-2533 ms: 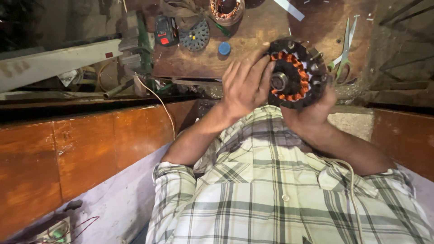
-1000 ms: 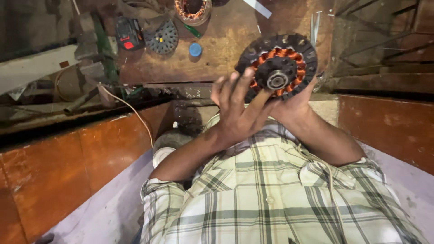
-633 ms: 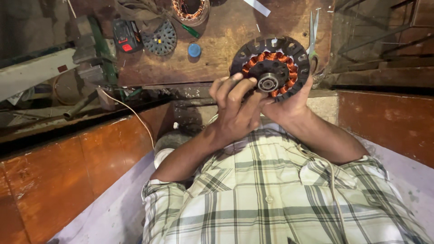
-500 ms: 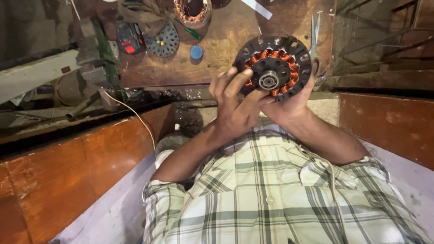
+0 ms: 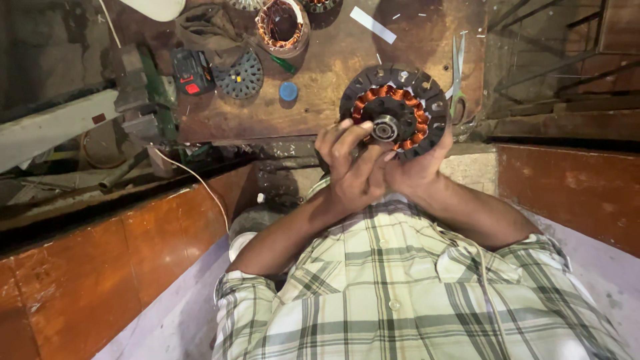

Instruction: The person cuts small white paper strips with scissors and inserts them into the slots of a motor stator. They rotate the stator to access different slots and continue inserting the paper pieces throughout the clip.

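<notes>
Drifting a little toward the lower right of the view since the frames before, and sitting slightly nearer the chest: round motor stator point(image 5: 398, 110), dark laminated ring outside, copper-orange windings inside, steel bearing at the hub. Being held up in front of the wooden workbench point(image 5: 333, 87), face toward the camera. Being cradled from below and behind by the right hand point(image 5: 417, 172), thumb rising along the right rim, palm and most fingers hidden behind the ring, so closed on it only as far as can be seen. Being touched on the lower left by the left hand point(image 5: 350, 167), fingers bent and spread, fingertips point(image 5: 347, 127) now reaching the rim beside the windings rather than lying flat over the face; covering part of that lower left edge. Hard to tell whether pinching the rim or only pressing against it.

Lying on the bench beyond: second wound stator point(image 5: 283, 25), cut off partly by the top edge; perforated dark disc point(image 5: 238, 75); black tool with a red spot point(image 5: 192, 70), kind unclear; small blue cap point(image 5: 288, 91); scissors point(image 5: 457, 73), handles partly hidden behind the held stator. Filling the bottom of the view: plaid shirt point(image 5: 400, 293), cut off by the frame.
</notes>
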